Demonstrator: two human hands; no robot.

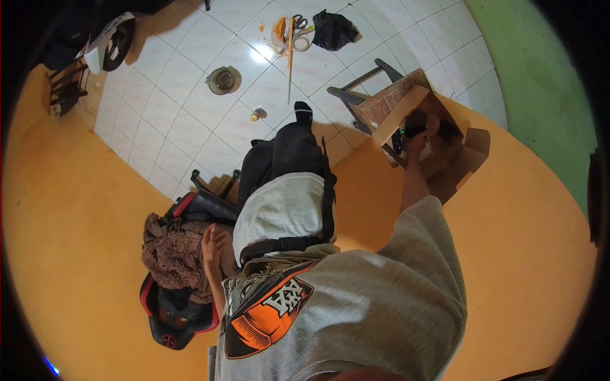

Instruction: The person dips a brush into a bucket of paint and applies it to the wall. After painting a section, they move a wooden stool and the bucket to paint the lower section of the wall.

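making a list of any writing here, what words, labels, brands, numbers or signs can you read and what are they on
Nothing can be read for certain.
Gray shirt: white letters on its orange and black print, too stylised and tilted to read.
Chair: round red emblem, no readable letters.
Cardboard box: no readable writing.

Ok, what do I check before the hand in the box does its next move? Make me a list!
1. Right hand inside the cardboard box: ok.
2. Something firmly gripped in there: cannot tell, it's too dark.
3. Left hand free: ok, it looks open, with nothing visible in it, near the brown fluffy cloth.
4. No sharp things on the floor: not ok, scissors lie near the black plastic bag.
5. Space around the foot clear: not ok, a small yellow-topped item is nearby.
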